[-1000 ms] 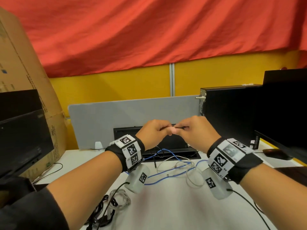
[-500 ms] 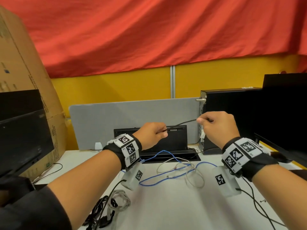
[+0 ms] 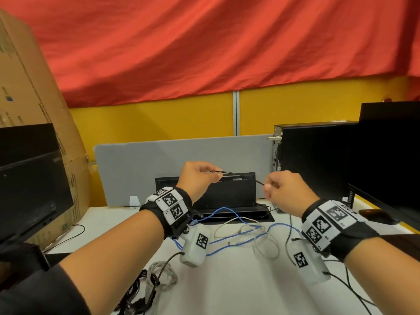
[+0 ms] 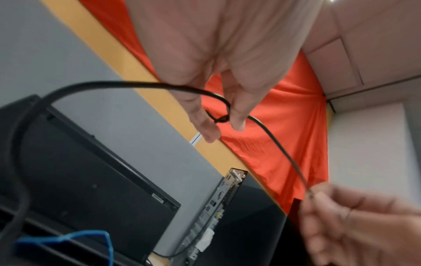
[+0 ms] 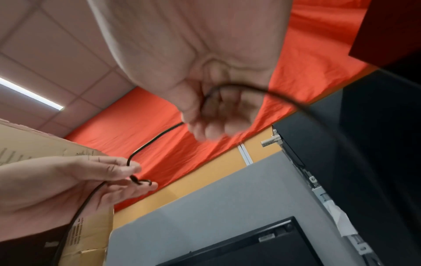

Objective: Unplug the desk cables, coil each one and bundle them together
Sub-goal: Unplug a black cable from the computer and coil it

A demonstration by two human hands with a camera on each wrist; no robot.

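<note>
Both hands are raised above the white desk [image 3: 238, 287] with a thin black cable [image 3: 238, 174] stretched between them. My left hand [image 3: 214, 175] pinches a small loop of this black cable [image 4: 268, 133] between thumb and fingertips [image 4: 237, 124]. To the right and slightly lower, my right hand [image 3: 266, 187] grips the same cable [image 5: 157, 136] in a curled fist, and the rest trails down past the wrist. On the desk below lie a loose blue cable [image 3: 229, 244] and a white cable [image 3: 268, 246].
A heap of coiled black and white cables [image 3: 156, 283] lies at the desk's front left. A black cable box [image 3: 227, 194] stands against the grey partition [image 3: 141, 169]. There is a PC tower [image 3: 313, 160] and a monitor at the right, with monitors and a cardboard box [image 3: 27, 92] at the left.
The hands were touching a second ago. My right hand then slid right along the black cable, and now sits lower while the left hand has risen.
</note>
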